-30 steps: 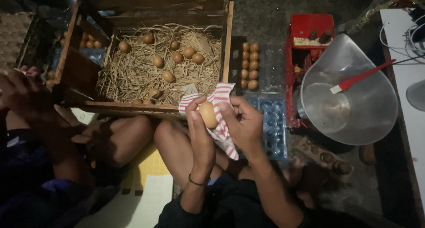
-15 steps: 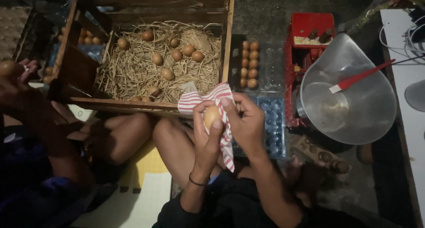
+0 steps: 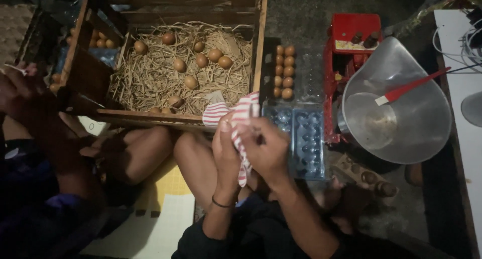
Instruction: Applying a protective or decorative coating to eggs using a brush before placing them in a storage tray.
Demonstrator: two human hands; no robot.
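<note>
Striped cloth (image 3: 236, 119) bunched between both hands, egg probably hidden inside.

Person, seated: left hand (image 3: 227, 153) and right hand (image 3: 266, 151) bare, forearms uncovered. Thin dark bracelet (image 3: 221, 204) on the left wrist. Dark upper garment (image 3: 261, 236). Legs bare at the knees.

The striped cloth (image 3: 236, 119) is bunched between the left hand (image 3: 227, 153) and right hand (image 3: 265, 149), so whatever it wraps cannot be seen. Left of the wooden crate (image 3: 261, 48), another person's hand (image 3: 20, 90) is dark and blurred, its small pale object too indistinct to tell. Right of the crate, the white counter (image 3: 464, 118) is cut off by the picture's edge.
</note>
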